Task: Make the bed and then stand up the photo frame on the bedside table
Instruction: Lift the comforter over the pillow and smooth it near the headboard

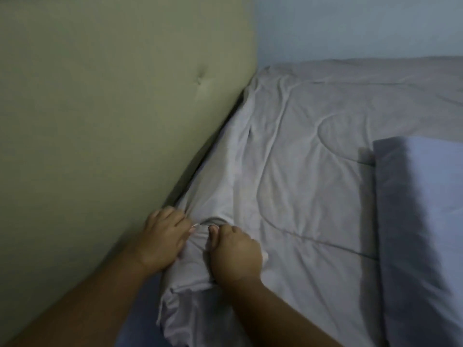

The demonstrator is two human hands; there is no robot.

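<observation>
Bed-making is the step in hand, judging by the grip. The left hand (165, 236) and right hand (233, 251) sit side by side, nearly touching, both w/ fingers curled into a bunched fold of the grey comforter (313, 171) at its near edge, just beside the olive padded headboard (112, 108). Left hand lies closest to the headboard, by the dark gap btw. it and the mattress; right thumb points up over the pinched cloth. Comforter covers most of the bed, w/ soft creases running from the hands toward the far side by the pale blue wall (350, 26). Its near corner hangs crumpled below the wrists, over a darker blue sheet (140, 324). A blue pillow (423, 234) (poss. a folded cover, hard to tell) lies flat on the comforter at the right, well apart from the hands. Next move prob. calls for an even pull w/ both hands toward the headboard to take up slack, then smoothing the creases and squaring the loose corner; the pillow likely goes to the head after that. Photo frame and bedside table aren't in view, so where the frame lies can't be told, and that 2nd part looks not yet begun. Containers: none visible, so no contents to report.
</observation>
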